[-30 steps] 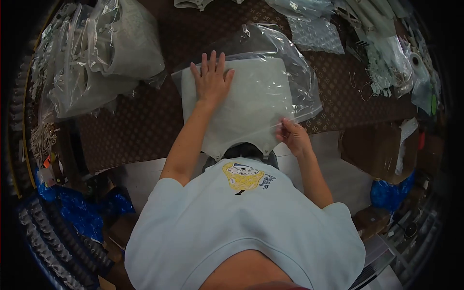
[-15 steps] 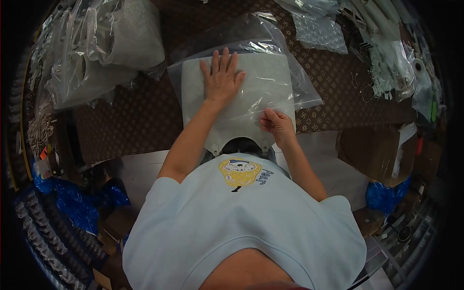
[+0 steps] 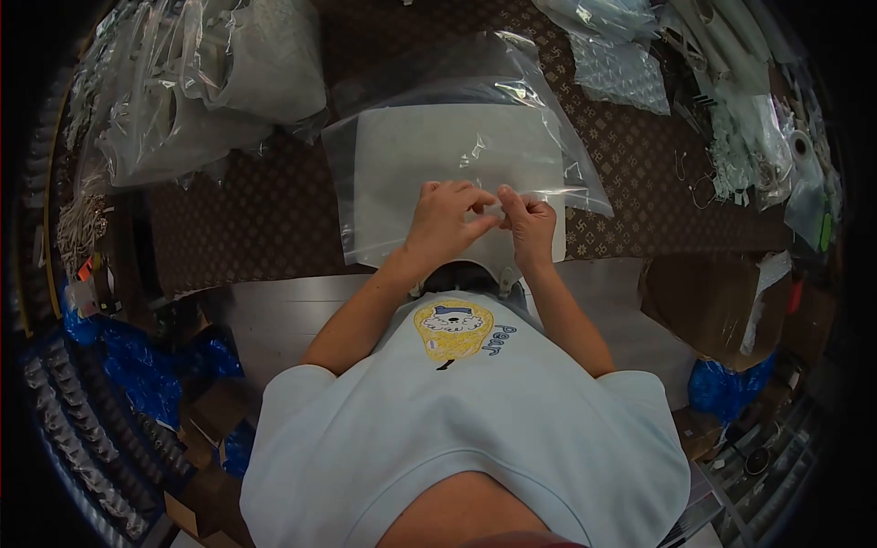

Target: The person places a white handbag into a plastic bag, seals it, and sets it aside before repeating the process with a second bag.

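Observation:
A flat white bag-like piece (image 3: 402,146) lies on the table in front of me, its near edge carrying small tabs with metal fittings. A clear plastic bag (image 3: 585,178) is spread around and over it, reaching past its far and right edges. My left hand (image 3: 448,219) is above the near part of the white piece, fingers bent, with a gap between thumb and forefinger. Close beside it, my right hand (image 3: 532,226) is closed in a pinch, seemingly on the edge of the clear film. The fingertips hide exactly what is gripped.
Plastic-wrapped white goods (image 3: 247,73) are heaped at the far left. Bubble wrap (image 3: 621,73) lies at the far right, near more wrapped items and cords. A cardboard box (image 3: 703,306) stands beyond the table's near right edge. Blue plastic (image 3: 142,374) is low on the left.
My left hand has left its flat position on the upper part of the white piece and come down next to my right hand. The right hand has shifted slightly up.

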`<state>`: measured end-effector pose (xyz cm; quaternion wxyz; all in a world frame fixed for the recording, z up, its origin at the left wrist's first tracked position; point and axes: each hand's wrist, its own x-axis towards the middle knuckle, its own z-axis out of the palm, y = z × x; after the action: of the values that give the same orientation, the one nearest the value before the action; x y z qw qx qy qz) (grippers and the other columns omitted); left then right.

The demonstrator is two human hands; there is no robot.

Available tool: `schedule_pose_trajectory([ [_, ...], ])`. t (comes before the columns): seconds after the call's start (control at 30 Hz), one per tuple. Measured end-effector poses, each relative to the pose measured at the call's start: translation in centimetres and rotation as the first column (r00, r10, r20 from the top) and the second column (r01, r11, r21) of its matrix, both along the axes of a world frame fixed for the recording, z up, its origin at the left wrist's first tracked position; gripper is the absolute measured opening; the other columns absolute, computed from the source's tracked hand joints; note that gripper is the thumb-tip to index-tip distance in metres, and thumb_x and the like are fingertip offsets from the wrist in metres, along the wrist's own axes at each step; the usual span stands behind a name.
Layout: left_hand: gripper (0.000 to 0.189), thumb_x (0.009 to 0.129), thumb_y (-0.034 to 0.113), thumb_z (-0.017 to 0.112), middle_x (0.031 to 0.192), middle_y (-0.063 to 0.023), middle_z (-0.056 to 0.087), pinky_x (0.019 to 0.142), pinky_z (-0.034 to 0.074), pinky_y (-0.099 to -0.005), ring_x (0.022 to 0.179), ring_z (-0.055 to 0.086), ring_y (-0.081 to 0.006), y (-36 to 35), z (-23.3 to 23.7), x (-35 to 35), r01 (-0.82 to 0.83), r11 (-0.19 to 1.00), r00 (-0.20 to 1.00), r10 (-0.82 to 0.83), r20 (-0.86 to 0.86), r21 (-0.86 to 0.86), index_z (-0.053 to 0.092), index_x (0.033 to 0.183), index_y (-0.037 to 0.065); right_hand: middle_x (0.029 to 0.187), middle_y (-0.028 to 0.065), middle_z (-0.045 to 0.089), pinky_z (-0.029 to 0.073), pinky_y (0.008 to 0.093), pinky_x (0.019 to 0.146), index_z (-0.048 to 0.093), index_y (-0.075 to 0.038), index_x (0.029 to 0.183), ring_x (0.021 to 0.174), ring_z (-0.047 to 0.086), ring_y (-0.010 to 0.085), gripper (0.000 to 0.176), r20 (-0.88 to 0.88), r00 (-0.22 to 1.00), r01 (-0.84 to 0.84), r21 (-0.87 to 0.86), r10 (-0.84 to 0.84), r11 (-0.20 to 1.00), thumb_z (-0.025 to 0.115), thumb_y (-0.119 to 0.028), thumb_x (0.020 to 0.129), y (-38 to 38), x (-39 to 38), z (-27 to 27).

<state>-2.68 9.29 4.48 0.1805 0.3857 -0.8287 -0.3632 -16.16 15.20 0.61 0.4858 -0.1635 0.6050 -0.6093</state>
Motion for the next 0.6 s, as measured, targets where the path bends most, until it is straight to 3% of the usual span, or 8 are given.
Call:
schedule_pose_trajectory([
  [0.07,0.018,0.072,0.022,0.068,0.074,-0.0022,0.058,0.082,0.033,-0.0304,0.074,0.054,-0.0154,-0.8,-0.2,0.2,0.016,0.998,1.000,-0.015,-0.019,0.055,0.066,0.087,0.012,0.057,-0.0005,0.052,0.037,0.0194,0.045,0.053,-0.006,0.059,0.049,0.044,0.0051,0.033,-0.111,0.991,-0.074,0.021,0.076,0.997,0.071,-0.028,0.077,0.0,-0.1,-0.4],
  [0.13,0.008,0.073,0.017,0.066,0.072,-0.0015,0.059,0.078,0.034,-0.0285,0.071,0.053,-0.0136,-1.3,-0.2,0.4,-0.009,0.837,0.981,0.112,-0.157,0.547,0.067,0.079,0.012,0.060,0.0000,0.054,0.039,0.0192,0.047,0.055,-0.005,0.062,0.051,0.047,0.0053,0.030,-0.106,0.989,-0.104,0.028,0.107,0.994,0.070,-0.027,0.078,0.2,-0.4,0.0],
  [0.17,0.008,0.073,0.017,0.066,0.072,-0.0015,0.059,0.078,0.034,-0.0285,0.071,0.053,-0.0136,-1.2,-0.5,0.4,-0.010,0.837,0.981,0.116,-0.159,0.548,0.067,0.079,0.012,0.062,0.0005,0.055,0.041,0.0189,0.049,0.058,-0.004,0.065,0.053,0.049,0.0056,0.028,-0.099,0.986,-0.135,0.033,0.137,0.990,0.069,-0.026,0.078,0.3,-0.6,0.2],
  [0.23,0.006,0.074,0.018,0.063,0.069,-0.0004,0.058,0.075,0.033,-0.0325,0.070,0.054,-0.0169,-1.0,-1.1,0.1,-0.036,0.990,0.984,0.059,-0.166,0.139,0.065,0.075,0.013,0.066,0.0018,0.058,0.044,0.0194,0.052,0.060,-0.003,0.069,0.057,0.052,0.0065,0.024,-0.066,0.981,-0.179,0.057,0.182,0.982,0.067,-0.023,0.080,0.4,-0.6,1.7],
  [0.27,0.006,0.074,0.018,0.063,0.069,-0.0004,0.058,0.075,0.033,-0.0325,0.070,0.054,-0.0169,-0.9,-1.1,-0.2,-0.037,0.990,0.984,0.061,-0.170,0.137,0.065,0.075,0.013,0.070,0.0031,0.060,0.047,0.0200,0.056,0.062,-0.002,0.074,0.061,0.056,0.0074,0.021,-0.030,0.974,-0.220,0.079,0.223,0.972,0.065,-0.021,0.081,0.4,-0.7,2.1],
  [0.33,0.003,0.072,0.014,0.062,0.070,-0.0002,0.058,0.076,0.033,-0.0330,0.070,0.054,-0.0173,-0.3,-0.7,-0.6,-0.074,0.961,0.991,0.042,-0.126,-0.266,0.064,0.074,0.012,0.076,0.0060,0.062,0.049,0.0223,0.060,0.062,0.000,0.080,0.064,0.059,0.0099,0.018,-0.017,0.971,-0.236,0.065,0.238,0.969,0.062,-0.018,0.083,0.6,-0.7,2.2],
  [0.4,0.002,0.071,0.012,0.062,0.070,-0.0001,0.058,0.075,0.033,-0.0330,0.070,0.054,-0.0174,0.1,-0.9,-1.1,-0.110,0.943,0.987,0.065,-0.149,-0.315,0.063,0.073,0.012,0.081,0.0088,0.064,0.052,0.0246,0.064,0.062,0.002,0.087,0.067,0.061,0.0124,0.018,-0.003,0.968,-0.252,0.045,0.252,0.967,0.058,-0.015,0.084,0.5,-0.8,2.0],
  [0.6,0.005,0.069,0.009,0.063,0.072,-0.0010,0.058,0.073,0.034,-0.0330,0.070,0.054,-0.0188,0.1,-0.7,-2.1,-0.226,0.908,0.957,0.140,-0.253,-0.352,0.062,0.074,0.010,0.077,0.0062,0.064,0.051,0.0249,0.062,0.062,0.002,0.080,0.066,0.061,0.0107,0.019,0.054,0.986,-0.157,-0.001,0.157,0.988,0.054,-0.015,0.085,-0.4,-0.6,1.2],
])
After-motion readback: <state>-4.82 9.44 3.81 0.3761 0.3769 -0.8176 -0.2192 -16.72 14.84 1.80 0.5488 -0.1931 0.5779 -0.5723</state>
